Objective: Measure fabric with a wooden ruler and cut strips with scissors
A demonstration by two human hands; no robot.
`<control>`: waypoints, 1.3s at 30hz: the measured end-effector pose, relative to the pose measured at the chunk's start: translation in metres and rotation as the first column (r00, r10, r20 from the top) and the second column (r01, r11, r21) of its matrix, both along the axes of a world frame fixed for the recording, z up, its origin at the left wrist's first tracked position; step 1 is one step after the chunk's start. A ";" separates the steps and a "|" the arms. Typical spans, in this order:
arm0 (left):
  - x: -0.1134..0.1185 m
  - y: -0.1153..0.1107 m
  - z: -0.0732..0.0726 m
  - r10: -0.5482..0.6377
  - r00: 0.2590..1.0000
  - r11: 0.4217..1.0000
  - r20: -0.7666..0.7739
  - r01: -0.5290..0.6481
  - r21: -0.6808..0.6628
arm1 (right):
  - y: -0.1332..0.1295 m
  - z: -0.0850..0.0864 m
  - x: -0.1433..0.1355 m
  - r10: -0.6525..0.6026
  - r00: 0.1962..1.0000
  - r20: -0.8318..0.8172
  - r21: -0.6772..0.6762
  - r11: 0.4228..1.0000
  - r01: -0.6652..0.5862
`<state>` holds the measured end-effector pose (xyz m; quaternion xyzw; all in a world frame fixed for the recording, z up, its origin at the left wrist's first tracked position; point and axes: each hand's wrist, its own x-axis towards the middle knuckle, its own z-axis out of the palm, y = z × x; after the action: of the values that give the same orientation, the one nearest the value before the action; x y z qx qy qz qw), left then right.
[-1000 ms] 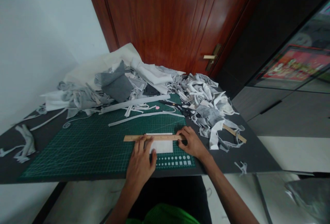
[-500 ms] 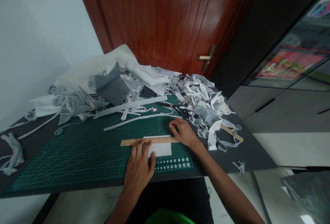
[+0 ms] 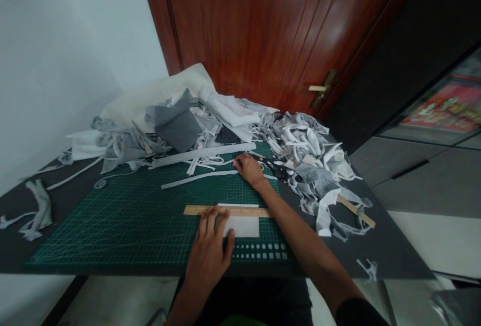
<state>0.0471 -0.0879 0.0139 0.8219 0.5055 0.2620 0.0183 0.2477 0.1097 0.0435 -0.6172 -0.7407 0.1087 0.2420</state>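
My left hand [image 3: 208,253] lies flat with its fingers spread, pressing a wooden ruler [image 3: 246,212] down over a small white cloth piece [image 3: 244,227]. A narrow strip of the cloth shows beyond the ruler's far edge. Farther back on the green cutting mat [image 3: 143,216], my right hand [image 3: 248,168] has its fingertips pinched together at a small pink disc [image 3: 236,164], mostly covered by the fingers. Black scissors [image 3: 278,170] lie just to the right of that hand. A long pale cloth strip [image 3: 199,178] runs beneath or beside my right fingers.
Grey and white fabric scraps [image 3: 176,125] are heaped at the back, with another tangled pile [image 3: 311,150] at the right. A second wooden ruler [image 3: 356,211] sticks out of that pile. Behind the dark table [image 3: 387,251] stands a brown door [image 3: 244,30]; a white wall is left.
My right hand has left the ruler's right end and moved forward to the pink disc. My left hand stays on the ruler. The whole view has shifted slightly.
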 end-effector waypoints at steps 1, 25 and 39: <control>0.000 0.000 0.000 -0.001 1.000 1.000 0.001 0.001 -0.008 | 0.001 -0.001 0.001 0.012 1.000 -0.017 0.005 1.000 -0.012; 0.001 0.000 0.000 0.030 1.000 1.000 -0.002 -0.030 0.011 | -0.115 -0.010 -0.039 0.353 0.854 -0.383 0.036 0.929 -0.368; 0.002 0.000 0.002 0.033 0.999 0.999 -0.017 -0.033 0.014 | -0.115 -0.002 -0.040 0.370 0.890 -0.265 -0.047 0.918 -0.395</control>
<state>0.0486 -0.0882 0.0157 0.8157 0.5173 0.2589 0.0039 0.2078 -0.0052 0.0420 -0.4518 -0.8047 0.2680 0.2766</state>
